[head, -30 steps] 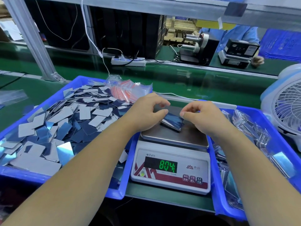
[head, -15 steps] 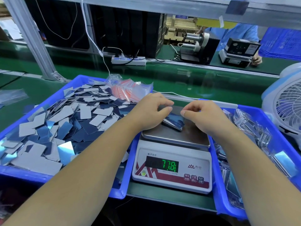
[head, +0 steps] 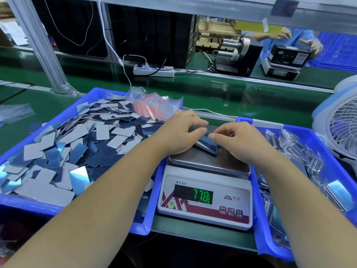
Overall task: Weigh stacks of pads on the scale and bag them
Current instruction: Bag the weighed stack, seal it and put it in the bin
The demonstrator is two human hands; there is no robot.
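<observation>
We note the stack of pads (head: 207, 145) lying on the steel pan of the scale (head: 204, 192), tilted a little, dark blue face up. Our left hand (head: 178, 135) has curled fingers and a thumb pinching the stack's left end; our right hand (head: 240, 140) curls over its right end, thumb and fingertips closed on the edge. The display reads 77.8 in green. The scale sits between two containers. To the left, the blue bin (head: 29, 205) holds a deep heap of loose pads (head: 81, 144), grey backs and blue mirror faces mixed, lying flat and overlapping. At its far right corner rests a bundle of clear zip bags (head: 154, 107) with red seal strips. To the right, the second blue tray (head: 264, 225) holds bagged packs (head: 301, 155), clear plastic around small stacks, piled loosely. Right of that tray stands a white fan (head: 340, 130). Far across the green belt (head: 222, 93) lies a white power strip (head: 153, 71), and another person's hands (head: 313, 45) work at a black device, far right.
</observation>
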